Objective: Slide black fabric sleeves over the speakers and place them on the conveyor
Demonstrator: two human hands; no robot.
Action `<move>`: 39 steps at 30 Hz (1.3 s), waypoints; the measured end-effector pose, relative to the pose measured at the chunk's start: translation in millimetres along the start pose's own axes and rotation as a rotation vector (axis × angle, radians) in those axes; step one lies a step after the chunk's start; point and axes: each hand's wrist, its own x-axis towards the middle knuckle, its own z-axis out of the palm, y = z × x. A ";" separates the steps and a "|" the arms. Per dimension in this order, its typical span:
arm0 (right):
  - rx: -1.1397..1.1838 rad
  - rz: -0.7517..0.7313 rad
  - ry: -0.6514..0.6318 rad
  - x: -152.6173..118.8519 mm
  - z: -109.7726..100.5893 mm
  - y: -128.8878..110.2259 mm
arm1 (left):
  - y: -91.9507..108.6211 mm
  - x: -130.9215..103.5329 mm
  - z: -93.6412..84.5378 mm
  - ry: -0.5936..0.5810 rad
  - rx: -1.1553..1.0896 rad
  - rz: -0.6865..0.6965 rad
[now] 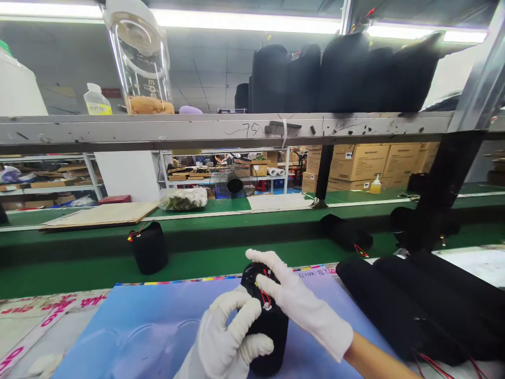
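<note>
A black cylindrical pack stands upright on the blue sheet, with thin red wires and small connectors on its top. My left hand, in a white glove, is closed around the pack's near left side, fingers curled and thumb against it. From the right, my right hand, also gloved in white, reaches over the top. Its fingers are stretched out and apart, touching the top near the red wires. Part of the pack's top and left side is hidden behind the gloves.
A blue sheet covers the bench under my hands. Several black packs lie at right. On the green conveyor belt stand a black pack and a lying one. A shelf beam crosses above.
</note>
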 end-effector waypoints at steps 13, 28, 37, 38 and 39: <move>-0.517 -0.675 0.394 -64.8 -35.4 38.5 | -11.1 30.6 -16.1 -0.304 -0.238 -0.087; -0.646 -0.664 -0.229 -28.7 -39.6 -22.7 | -2.9 25.3 -19.7 -0.335 -0.037 -0.014; -0.114 -0.455 -0.190 -32.0 -53.6 -2.3 | 18.2 50.0 -21.5 -0.653 -0.168 -0.819; -0.086 -0.514 -0.115 -31.7 -52.1 6.8 | 19.0 51.5 -19.2 -0.667 -0.163 -0.931; -0.083 -0.575 -0.046 -31.4 -49.4 15.4 | 19.1 51.1 -17.0 -0.662 -0.115 -0.955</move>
